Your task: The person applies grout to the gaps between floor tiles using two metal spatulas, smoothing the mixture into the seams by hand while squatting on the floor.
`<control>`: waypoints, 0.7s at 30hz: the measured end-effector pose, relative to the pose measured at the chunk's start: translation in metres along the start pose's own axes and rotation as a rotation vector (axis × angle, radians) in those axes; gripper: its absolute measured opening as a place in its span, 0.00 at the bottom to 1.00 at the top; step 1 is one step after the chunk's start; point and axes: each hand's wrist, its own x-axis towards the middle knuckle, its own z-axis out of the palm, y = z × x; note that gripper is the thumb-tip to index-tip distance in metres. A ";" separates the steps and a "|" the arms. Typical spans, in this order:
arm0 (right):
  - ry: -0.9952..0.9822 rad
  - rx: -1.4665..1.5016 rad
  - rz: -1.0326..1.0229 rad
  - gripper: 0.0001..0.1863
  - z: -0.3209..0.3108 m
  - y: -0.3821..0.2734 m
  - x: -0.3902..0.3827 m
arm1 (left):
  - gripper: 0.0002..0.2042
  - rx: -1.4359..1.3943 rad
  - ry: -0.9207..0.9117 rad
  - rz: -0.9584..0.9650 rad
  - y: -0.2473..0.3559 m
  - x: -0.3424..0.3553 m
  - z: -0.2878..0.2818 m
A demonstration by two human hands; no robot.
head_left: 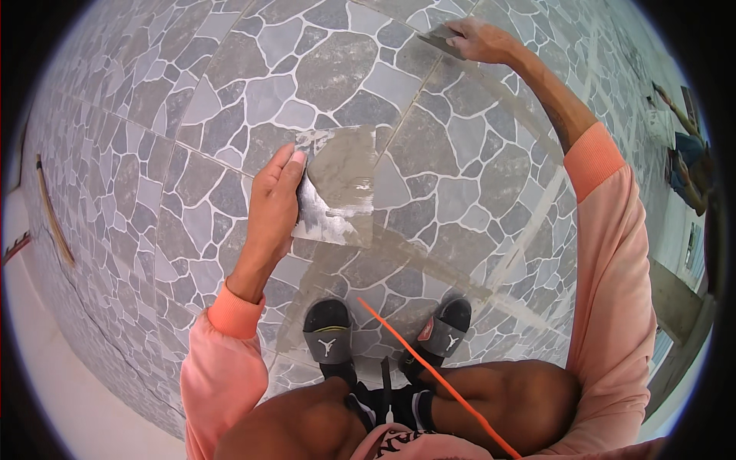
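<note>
My left hand [274, 192] grips the left edge of a flat square metal plate [308, 211], thumb on top. A mound of wet grey grout [343, 172] is spread over that plate, and smears streak its lower part. Far off to the right, my right hand [487, 42] is closed around a small dark flat scraper [440, 40], which meets the tiled floor [337, 70]. The scraper's exact kind is hard to make out. The tiles carry a grey stone pattern with white lines. Grey grout smears [418, 259] follow the joints near my feet.
My feet in dark slide sandals [328, 342] rest on the tiles below the plate. An orange cord [437, 376] hangs in front of me. A long wooden stick [54, 211] lies at the left. Another person [694, 169] is at the far right, beside a whitish bucket [661, 127].
</note>
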 end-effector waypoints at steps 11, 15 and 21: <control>-0.034 -0.299 -0.256 0.27 0.023 0.043 0.017 | 0.21 -0.004 0.058 -0.070 -0.009 0.003 0.002; -0.200 -0.272 -0.366 0.23 0.015 0.054 -0.016 | 0.18 0.035 0.044 -0.072 -0.010 0.011 0.007; -0.170 -0.263 -0.326 0.26 0.017 0.079 -0.128 | 0.18 0.072 0.017 -0.042 0.000 0.013 0.029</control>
